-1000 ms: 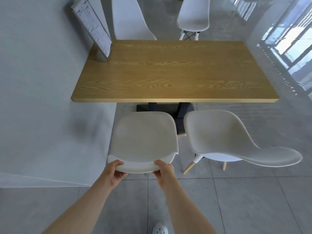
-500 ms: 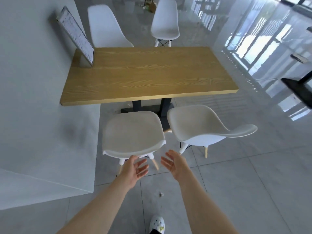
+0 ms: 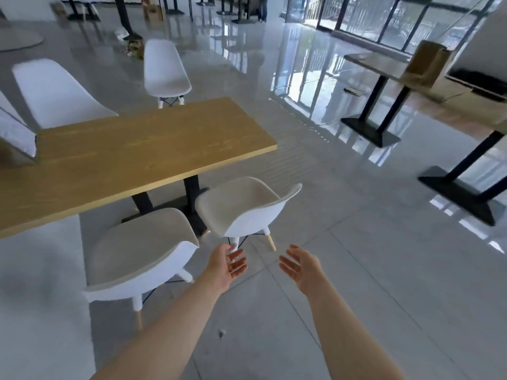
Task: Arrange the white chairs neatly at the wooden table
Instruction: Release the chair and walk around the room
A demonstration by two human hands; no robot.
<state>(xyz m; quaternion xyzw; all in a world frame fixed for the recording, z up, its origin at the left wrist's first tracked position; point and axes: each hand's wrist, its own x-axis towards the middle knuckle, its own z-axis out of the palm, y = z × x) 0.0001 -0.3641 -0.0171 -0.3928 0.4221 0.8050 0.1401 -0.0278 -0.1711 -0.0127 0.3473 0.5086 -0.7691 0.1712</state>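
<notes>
The wooden table (image 3: 142,157) stands at the left against a grey wall. On its near side are two white chairs: the left near chair (image 3: 142,250) faces the table squarely, and the right near chair (image 3: 241,207) is turned askew with its backrest toward the right. Two more white chairs are on the far side, one close to the table (image 3: 55,91) and one set back (image 3: 164,69). My left hand (image 3: 226,266) and my right hand (image 3: 300,266) hover open, palms facing each other, just in front of the right near chair, touching nothing.
A stand-up menu board (image 3: 13,135) leans on the table's left end. Other tables with black bases (image 3: 370,133) stand at the right, one with a cardboard box (image 3: 422,64). A small scrap (image 3: 221,332) lies on the glossy tiled floor.
My hands let go of the left near chair's backrest, opened, and shifted right toward the askew chair. The view swung up and to the right.
</notes>
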